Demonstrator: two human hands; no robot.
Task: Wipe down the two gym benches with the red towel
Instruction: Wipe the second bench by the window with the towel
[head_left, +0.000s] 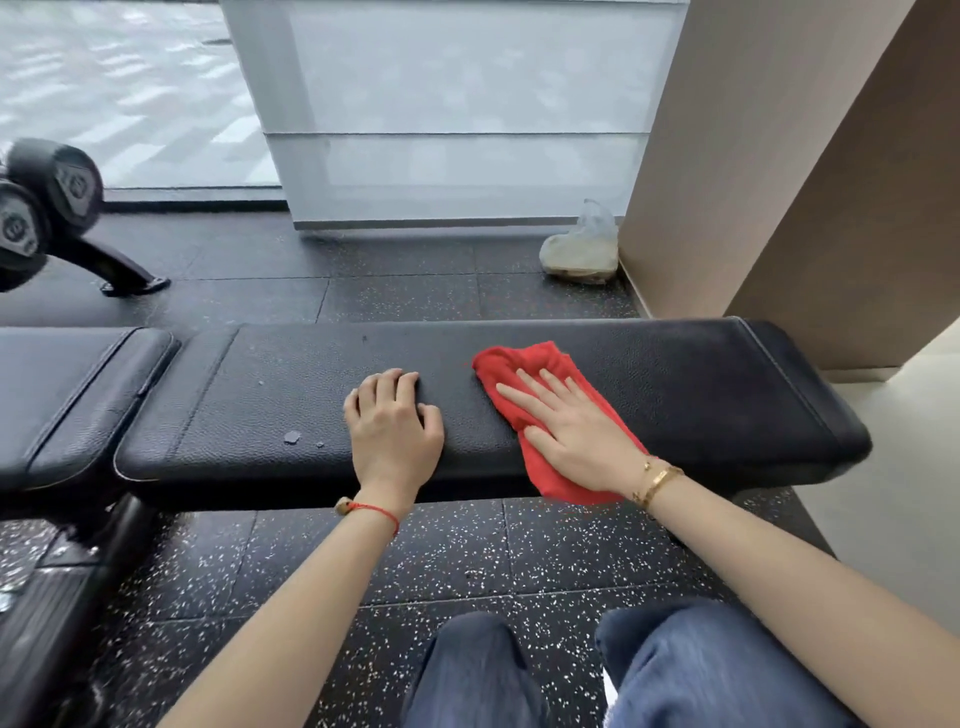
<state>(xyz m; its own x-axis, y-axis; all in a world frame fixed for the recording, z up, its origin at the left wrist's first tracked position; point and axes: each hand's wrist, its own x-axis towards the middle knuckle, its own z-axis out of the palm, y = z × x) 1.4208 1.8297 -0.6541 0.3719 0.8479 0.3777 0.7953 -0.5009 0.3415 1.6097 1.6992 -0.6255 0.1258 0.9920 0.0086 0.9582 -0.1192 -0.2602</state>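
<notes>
Nearest the camera, two knees in blue jeans (675, 670) sit above a black speckled floor (441, 551). Both bare forearms reach forward to the desk (675, 395), a long black padded gym bench lying across the view.

The left hand (392, 423) rests palm-down on the near half of the padded top, fingers curled loosely with the tips on the surface. It holds nothing. A red string bracelet (371, 512) circles that wrist.

The right hand (569, 436) lies flat, fingers spread and extended, pressed onto the red towel (524, 369). The towel is bunched on the pad just right of the left hand; its near end hangs over the front edge. Gold bracelets (655, 480) sit on the right wrist.

Small pale specks (292, 437) mark the pad left of the left hand. A second black pad (67, 384) adjoins the desk at the left.

Beyond, a clear plastic bag (582, 249) sits on the floor against a beige wall (753, 156). Dumbbell ends (47, 202) show at far left.
</notes>
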